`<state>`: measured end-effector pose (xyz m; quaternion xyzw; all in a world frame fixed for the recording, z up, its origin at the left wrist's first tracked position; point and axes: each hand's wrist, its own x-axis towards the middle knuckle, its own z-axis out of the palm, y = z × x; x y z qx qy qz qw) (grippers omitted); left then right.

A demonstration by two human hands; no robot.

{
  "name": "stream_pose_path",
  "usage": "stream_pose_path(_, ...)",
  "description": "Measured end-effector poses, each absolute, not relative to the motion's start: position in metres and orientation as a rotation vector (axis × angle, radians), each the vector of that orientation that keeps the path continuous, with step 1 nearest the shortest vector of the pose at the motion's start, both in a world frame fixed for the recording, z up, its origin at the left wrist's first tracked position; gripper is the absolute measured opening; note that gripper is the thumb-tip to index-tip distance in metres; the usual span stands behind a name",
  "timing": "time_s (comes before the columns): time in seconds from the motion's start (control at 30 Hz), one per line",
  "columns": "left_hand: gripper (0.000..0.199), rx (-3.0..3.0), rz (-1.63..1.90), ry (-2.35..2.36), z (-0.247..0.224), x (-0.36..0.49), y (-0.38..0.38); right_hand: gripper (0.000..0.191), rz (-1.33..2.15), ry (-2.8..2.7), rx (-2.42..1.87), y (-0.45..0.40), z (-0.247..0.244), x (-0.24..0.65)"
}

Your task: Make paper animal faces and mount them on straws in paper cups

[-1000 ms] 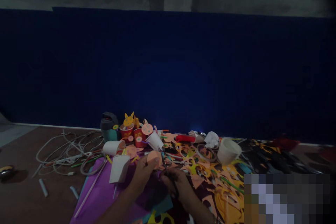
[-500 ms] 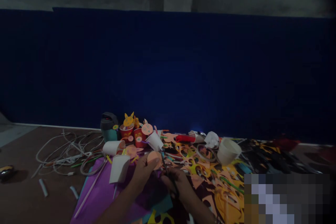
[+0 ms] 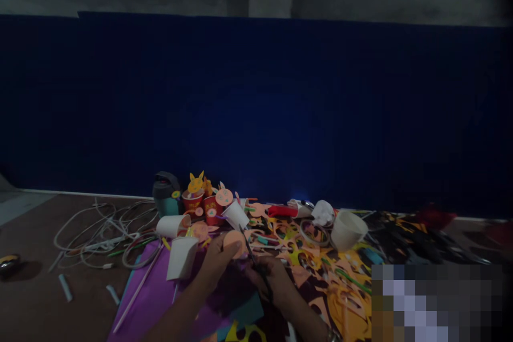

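Note:
Between the thumb and fingers of my left hand (image 3: 218, 259) is a round piece of peach paper (image 3: 233, 243). Dark scissors (image 3: 249, 246) are gripped in my right hand (image 3: 272, 278), their blades pointing up and away beside the paper's right edge. Whether the blades touch the paper I cannot tell in the dim light. Under both hands lies a purple paper sheet (image 3: 154, 299), with a teal sheet (image 3: 244, 310) partly showing. A white paper cup (image 3: 181, 259) stands just left of my left hand.
Red cups (image 3: 193, 204) with paper animal faces stand at the back beside a teal bottle (image 3: 166, 197). White cables (image 3: 96, 235) tangle at left. Orange and yellow paper scraps (image 3: 344, 294) spread to the right, near a white cup (image 3: 348, 231). A blue partition (image 3: 256, 107) rises behind.
The scissors have shifted slightly left, closer against the peach paper, and my right hand has moved a little with them. My left hand keeps its hold, nearly still.

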<state>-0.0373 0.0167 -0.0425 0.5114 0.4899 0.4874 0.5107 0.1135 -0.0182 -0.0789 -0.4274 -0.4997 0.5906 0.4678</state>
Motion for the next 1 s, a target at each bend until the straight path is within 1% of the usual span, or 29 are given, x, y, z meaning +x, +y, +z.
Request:
stream_pose_path(0.17,0.03,1.337,1.177,1.111,-0.052,-0.04,0.021,0.035,1.41,-1.069,-1.044,-0.019,-0.072,0.114)
stream_pose_path(0.3,0.026,1.463,1.062,1.029,-0.058,-0.034,0.018,0.034,1.309,-1.014,-0.991,-0.019,-0.069,0.116)
stream_pose_path(0.43,0.029,1.405,0.906,0.835,-0.058,-0.025,0.012,0.028,1.257,-1.032,-0.984,-0.019,-0.072,0.117)
stream_pose_path(0.5,0.028,1.325,0.934,0.826,-0.057,-0.023,0.01,0.027,1.24,-1.036,-0.999,-0.019,-0.072,0.116)
stream_pose_path(0.6,0.019,1.239,1.062,0.933,-0.053,-0.023,0.01,0.026,1.257,-1.043,-0.986,-0.019,-0.074,0.115)
stream_pose_path(0.83,0.023,1.126,1.123,0.957,-0.047,-0.023,0.007,0.028,1.277,-1.013,-0.97,-0.016,-0.085,0.116)
stream_pose_path(1.0,0.029,1.069,1.098,0.989,-0.045,-0.02,0.004,0.028,1.306,-1.066,-0.989,-0.018,-0.079,0.116)
